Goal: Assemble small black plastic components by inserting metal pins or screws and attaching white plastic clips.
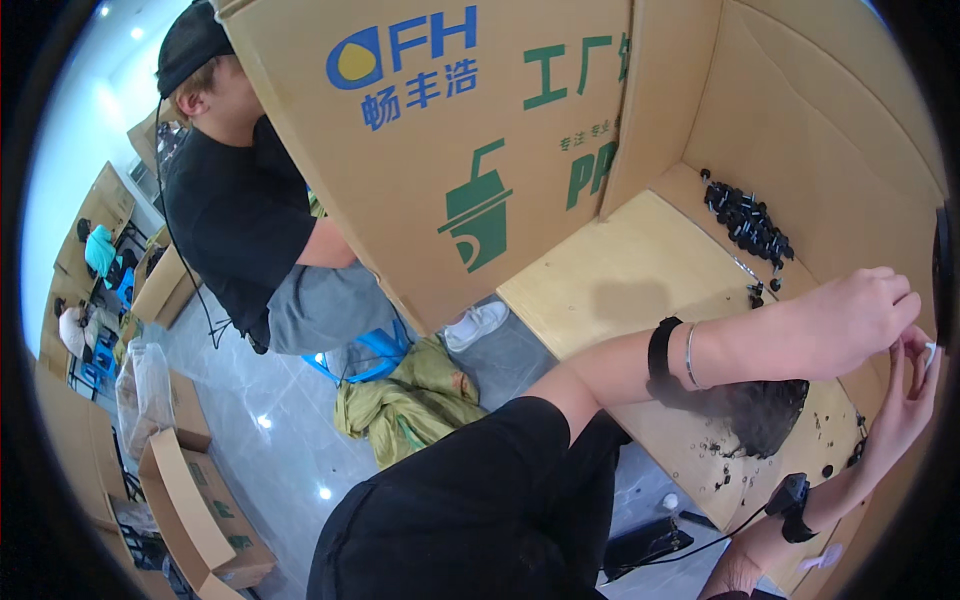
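Observation:
My left hand (865, 322) is raised at the right side, its fingers curled closed, with a black band (660, 360) and a metal bracelet (691, 356) on the wrist. What it grips, if anything, is hidden. Just below, my right hand (908, 392) meets its fingertips and pinches a small white piece (931, 354), too small to name. A small black device (790, 496) is strapped to my right wrist with a cable. Under my forearms, a dark bag-like heap (772, 425) lies on the wooden board (590, 270), partly hidden by the left arm.
Cardboard walls (800, 110) surround the board. A pile of small black parts (748, 222) lies at its back; small rings and bits (722, 465) are scattered in front. On the floor are a green sack (420, 390) and a black flat object (645, 545). A co-worker (235, 200) sits at left.

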Available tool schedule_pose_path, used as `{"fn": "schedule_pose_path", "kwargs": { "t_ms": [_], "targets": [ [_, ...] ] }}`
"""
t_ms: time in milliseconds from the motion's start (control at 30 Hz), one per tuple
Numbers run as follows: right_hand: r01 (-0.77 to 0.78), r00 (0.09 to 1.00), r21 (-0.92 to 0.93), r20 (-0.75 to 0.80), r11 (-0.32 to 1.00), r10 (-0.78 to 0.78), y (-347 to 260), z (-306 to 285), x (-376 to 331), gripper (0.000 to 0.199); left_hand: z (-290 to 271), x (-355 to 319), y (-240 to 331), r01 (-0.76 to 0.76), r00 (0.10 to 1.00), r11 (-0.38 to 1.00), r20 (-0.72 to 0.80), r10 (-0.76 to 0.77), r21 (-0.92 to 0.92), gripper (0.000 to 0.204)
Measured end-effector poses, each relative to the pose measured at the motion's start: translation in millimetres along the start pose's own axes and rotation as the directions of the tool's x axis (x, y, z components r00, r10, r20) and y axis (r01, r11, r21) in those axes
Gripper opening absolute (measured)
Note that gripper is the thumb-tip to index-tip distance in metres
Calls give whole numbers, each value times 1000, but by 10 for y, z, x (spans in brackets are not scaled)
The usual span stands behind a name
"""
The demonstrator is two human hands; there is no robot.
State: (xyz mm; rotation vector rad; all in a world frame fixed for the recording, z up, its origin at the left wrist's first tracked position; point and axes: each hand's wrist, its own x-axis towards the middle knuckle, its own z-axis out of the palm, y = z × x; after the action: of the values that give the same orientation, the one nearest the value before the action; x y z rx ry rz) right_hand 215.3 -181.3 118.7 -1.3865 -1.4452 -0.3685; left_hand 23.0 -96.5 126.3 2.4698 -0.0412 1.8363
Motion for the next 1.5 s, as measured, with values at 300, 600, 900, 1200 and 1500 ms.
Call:
{"fn": "schedule_pose_path", "kwargs": {
  "t_ms": [300, 600, 900, 1200, 1500],
  "targets": [
    [18, 1000, 163, -15, 986, -15, 348, -9, 31, 29, 147, 15, 53, -113, 993, 978, -13, 117, 176, 30],
    [93, 988, -92, -116, 991, -104, 284, -10, 2, 29, 250, 5, 54, -137, 983, 956, -86, 164, 260, 37],
    [105, 988, 117, -126, 988, -90, -1, -158, 114, 26, 255, 156, 94, -115, 940, 993, -321, 118, 27, 27],
    [385, 919, 475, -276, 791, -282, -479, 206, 138, 31, 26, 148, 170, 239, 946, 866, -97, -311, -438, 37],
    [472, 862, 315, -363, 824, -355, -520, 91, 69, 41, -14, 184, 360, 392, 903, 661, 132, -409, -640, 40]
  ]
}}
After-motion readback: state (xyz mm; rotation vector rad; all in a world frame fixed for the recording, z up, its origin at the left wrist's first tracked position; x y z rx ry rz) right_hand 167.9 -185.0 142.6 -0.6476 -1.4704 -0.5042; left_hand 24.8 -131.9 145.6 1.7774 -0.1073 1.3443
